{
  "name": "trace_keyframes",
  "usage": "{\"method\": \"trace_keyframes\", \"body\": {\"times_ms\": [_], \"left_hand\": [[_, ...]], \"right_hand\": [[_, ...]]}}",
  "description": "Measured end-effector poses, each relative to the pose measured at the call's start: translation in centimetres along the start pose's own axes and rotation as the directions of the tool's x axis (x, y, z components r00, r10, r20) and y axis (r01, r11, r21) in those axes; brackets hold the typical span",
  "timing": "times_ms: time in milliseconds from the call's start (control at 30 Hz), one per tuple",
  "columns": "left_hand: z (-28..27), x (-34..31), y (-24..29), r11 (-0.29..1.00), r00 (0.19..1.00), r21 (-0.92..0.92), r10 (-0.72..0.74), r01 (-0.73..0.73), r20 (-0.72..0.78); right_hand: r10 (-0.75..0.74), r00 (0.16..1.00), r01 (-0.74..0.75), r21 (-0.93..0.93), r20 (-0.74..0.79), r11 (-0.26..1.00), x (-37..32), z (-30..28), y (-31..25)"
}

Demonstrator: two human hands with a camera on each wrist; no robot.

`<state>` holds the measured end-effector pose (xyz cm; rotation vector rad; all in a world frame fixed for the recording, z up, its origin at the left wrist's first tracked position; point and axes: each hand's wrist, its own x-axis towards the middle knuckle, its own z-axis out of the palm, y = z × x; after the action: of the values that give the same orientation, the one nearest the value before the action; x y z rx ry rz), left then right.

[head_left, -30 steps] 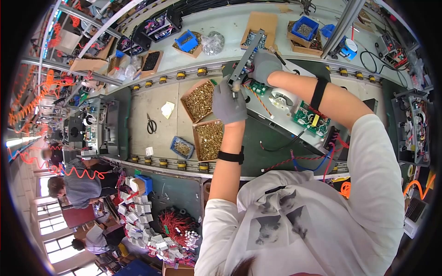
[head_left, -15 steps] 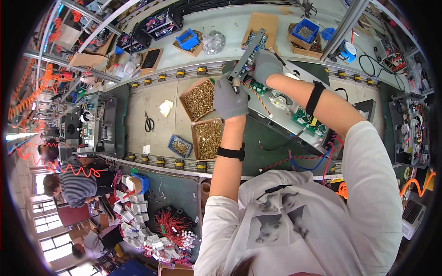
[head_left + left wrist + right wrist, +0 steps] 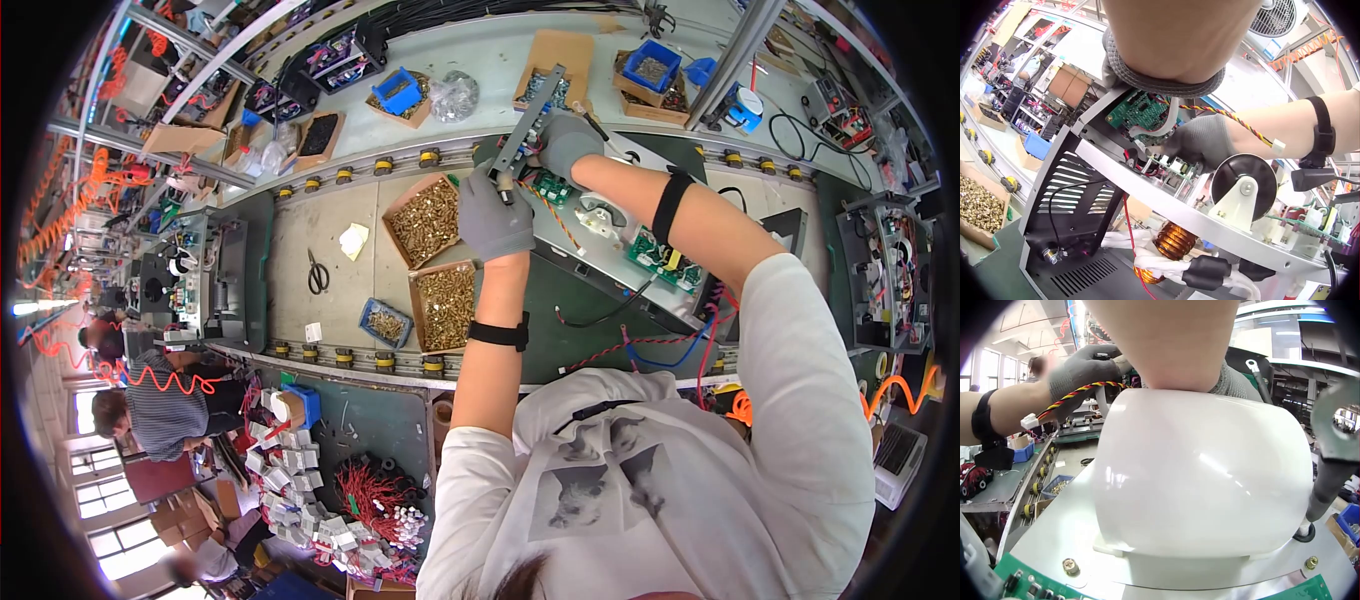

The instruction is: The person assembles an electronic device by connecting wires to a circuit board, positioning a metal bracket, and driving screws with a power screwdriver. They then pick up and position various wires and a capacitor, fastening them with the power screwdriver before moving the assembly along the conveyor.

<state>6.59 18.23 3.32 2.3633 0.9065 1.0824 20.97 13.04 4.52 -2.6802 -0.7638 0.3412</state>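
The left grip (image 3: 495,222), a grey-gloved hand, curls closed around the near end of a long grey metal strip (image 3: 530,125); just right of that strip, the right grip (image 3: 1200,140), gloved alike, reaches in beside a green circuit board (image 3: 1138,112), fingertips too hidden to tell their hold. Beneath it lies a silver metal chassis (image 3: 1147,181); left of the left grip, open cardboard boxes (image 3: 397,241) of brass-coloured fittings (image 3: 425,222), then black-handled scissors (image 3: 317,276), sit on the pale worktop (image 3: 355,285)

A pale desk (image 3: 300,225) is running between roller rails (image 3: 430,157). Scissors (image 3: 317,273) are lying near a paper (image 3: 353,241); two open cartons (image 3: 414,315) of brass-coloured parts are sitting beside a blue tray (image 3: 391,309). A green board (image 3: 545,345) is bearing a chassis (image 3: 605,246).
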Motion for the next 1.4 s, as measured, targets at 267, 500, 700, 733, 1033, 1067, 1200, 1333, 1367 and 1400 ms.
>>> {"method": "trace_keyframes", "body": {"times_ms": [267,500,700,733,1033,1067,1200,1333,1367,1400], "left_hand": [[-0.2,-0.2,0.1,1.0,0.999,0.002,-0.018,0.018,0.03],[-0.5,-0.2,-0.3,1.0,0.998,-0.003,0.024,-0.024,0.051],[-0.5,-0.2,-0.6,0.997,0.997,-0.01,0.071,-0.07,0.03],[-0.4,-0.2,-0.6,0.996,0.996,-0.01,0.084,-0.084,0.008],[-0.3,0.0,-1.0,0.993,0.996,-0.071,0.092,-0.091,0.012],[-0.4,0.1,-0.9,0.993,0.996,-0.07,0.093,-0.092,0.008],[-1.1,0.3,-0.9,0.989,0.992,-0.097,0.118,-0.113,0.048],[-1.3,0.1,-0.5,0.998,0.992,-0.014,0.061,-0.06,0.107],[-1.2,0.1,-0.5,0.997,0.993,-0.022,0.071,-0.069,0.093],[-1.0,0.1,-0.7,0.996,0.992,-0.027,0.084,-0.082,0.096]], "right_hand": [[-0.028,1.0,0.029,-0.124,0.007,0.992,-0.9,-0.7,-1.1],[-0.029,0.997,0.039,-0.139,0.076,0.99,-0.9,-0.7,-1.3],[-0.178,0.977,0.146,-0.246,-0.113,0.958,0.0,0.7,-0.4],[-0.165,0.985,0.147,-0.231,-0.06,0.962,0.1,0.3,-0.5],[-0.173,0.985,0.164,-0.255,-0.013,0.953,1.0,1.4,-0.3],[-0.167,0.986,0.162,-0.239,-0.004,0.957,1.0,1.4,-0.3],[-0.126,0.992,0.125,-0.188,0.007,0.974,0.6,0.9,-0.5],[-0.134,0.99,0.14,-0.158,0.046,0.977,0.4,-0.5,-0.3],[-0.114,0.985,0.135,-0.158,0.133,0.978,0.4,-1.3,-0.1],[-0.107,0.987,0.125,-0.153,0.123,0.98,0.7,-1.5,0.3]]}}
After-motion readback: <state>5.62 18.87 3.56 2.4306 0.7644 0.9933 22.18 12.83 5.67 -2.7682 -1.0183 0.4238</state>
